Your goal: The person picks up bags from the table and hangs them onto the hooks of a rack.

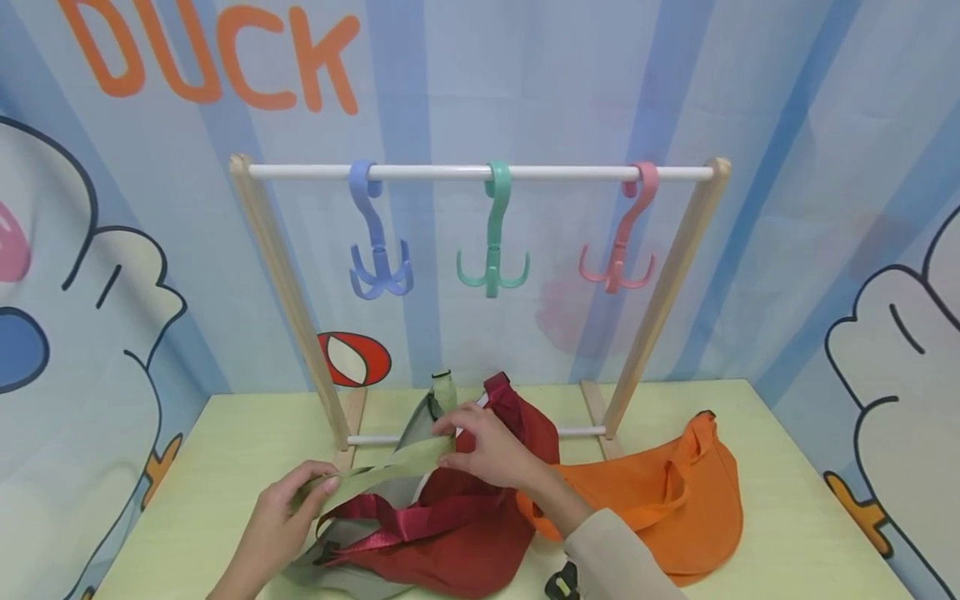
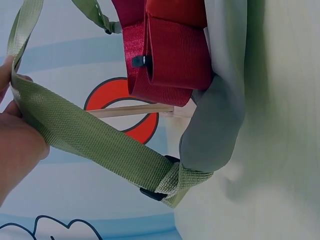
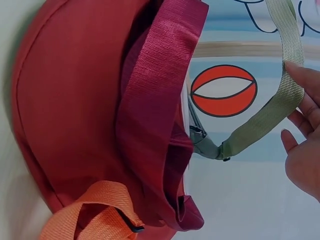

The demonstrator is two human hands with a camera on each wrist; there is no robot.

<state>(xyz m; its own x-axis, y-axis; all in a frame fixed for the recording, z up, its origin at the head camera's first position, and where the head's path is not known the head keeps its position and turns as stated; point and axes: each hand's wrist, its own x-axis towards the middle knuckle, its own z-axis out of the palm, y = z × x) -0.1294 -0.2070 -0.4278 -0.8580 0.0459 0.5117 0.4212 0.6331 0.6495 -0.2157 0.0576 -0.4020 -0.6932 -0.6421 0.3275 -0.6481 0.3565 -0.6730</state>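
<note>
A grey-green waist bag (image 2: 215, 120) lies partly under a dark red waist bag (image 1: 480, 542) on the table. Its light green webbing strap (image 2: 95, 132) is lifted and stretched between both hands. My left hand (image 1: 288, 504) pinches the strap at the left, thumb against fingers. Farther along, my right hand (image 1: 491, 446) holds the same strap between its fingers, above the red bag; in the right wrist view the thumb stands a little off the strap. A shiny red strap (image 3: 155, 85) loops over the red bag. An orange waist bag (image 1: 705, 517) lies to the right.
Behind the bags stands a wooden rack with a white rail (image 1: 435, 172). From it hang a blue hook (image 1: 378, 267), a green hook (image 1: 492, 250) and a pink hook (image 1: 618, 250). A black buckle (image 1: 562, 581) lies near the right sleeve (image 1: 618, 554).
</note>
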